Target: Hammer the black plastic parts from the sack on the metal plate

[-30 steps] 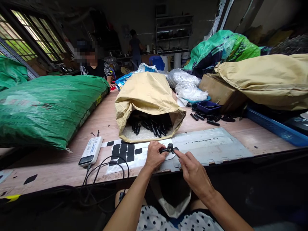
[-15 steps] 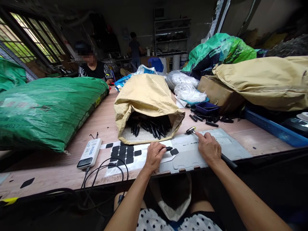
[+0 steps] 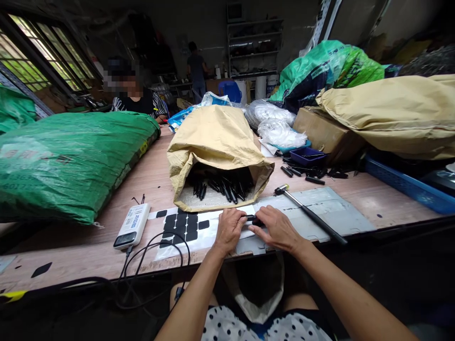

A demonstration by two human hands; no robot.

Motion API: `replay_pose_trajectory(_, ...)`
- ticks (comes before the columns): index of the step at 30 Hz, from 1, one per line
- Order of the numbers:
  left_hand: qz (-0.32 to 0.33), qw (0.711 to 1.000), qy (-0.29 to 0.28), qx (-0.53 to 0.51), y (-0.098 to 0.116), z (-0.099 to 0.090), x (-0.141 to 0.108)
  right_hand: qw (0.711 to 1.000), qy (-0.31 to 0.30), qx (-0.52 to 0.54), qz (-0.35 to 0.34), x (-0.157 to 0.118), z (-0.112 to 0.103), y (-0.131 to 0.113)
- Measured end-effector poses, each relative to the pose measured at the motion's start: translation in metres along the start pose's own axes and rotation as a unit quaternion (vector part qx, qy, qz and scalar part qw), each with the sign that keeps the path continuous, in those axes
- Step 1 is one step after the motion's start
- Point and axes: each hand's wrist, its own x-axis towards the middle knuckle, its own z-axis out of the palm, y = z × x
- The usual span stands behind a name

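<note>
My left hand (image 3: 229, 229) is closed around one end of a slim black pen-shaped piece (image 3: 250, 218) near the table's front edge. The fingers and thumb of my right hand (image 3: 277, 228) pinch its other end, which they partly hide. A hammer (image 3: 313, 215) with a black grip and a small yellowish face lies to the right on a grey board (image 3: 337, 203). Just beyond my hands, a tan sack (image 3: 216, 137) lies with its mouth towards me, and several similar black pieces (image 3: 229, 188) show inside.
Left of my hands are a sheet of black stickers (image 3: 181, 227), a white power bank (image 3: 132, 227) with cables, and a big green sack (image 3: 71, 161). Loose black pieces (image 3: 314, 180), a purple tray (image 3: 307, 155) and a blue crate (image 3: 408, 182) lie right. Another person (image 3: 135, 94) sits across the table.
My right hand has let go of the hammer, which now lies on the board, and has moved left to the black pen-shaped piece. My left hand stays about where it was.
</note>
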Motion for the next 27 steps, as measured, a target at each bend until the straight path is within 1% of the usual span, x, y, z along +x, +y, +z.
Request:
replay_pose_trajectory(4, 0.002, 1.0, 0.005, 0.002, -0.001, 0.001, 0.0, 1.0, -0.001, 0.001, 0.0, 0.003, 0.014, 0.003)
replay_pose_trajectory(9, 0.011, 1.0, -0.003, 0.004, -0.001, 0.001, 0.001, 0.999, -0.011, 0.036, 0.0, 0.004, 0.021, 0.01)
replay_pose_trajectory(13, 0.012, 1.0, -0.001, -0.013, 0.001, -0.001, 0.001, 0.998, -0.02, 0.066, -0.005, 0.004, 0.02, 0.01)
replay_pose_trajectory(20, 0.011, 0.996, 0.047, -0.069, 0.003, -0.003, -0.001, 0.991, 0.025, 0.126, 0.03, 0.002, 0.015, 0.007)
replay_pose_trajectory(27, 0.01, 0.997, 0.049, -0.064, 0.0, 0.0, -0.001, 0.992, 0.02, 0.123, 0.037, 0.002, 0.017, 0.008)
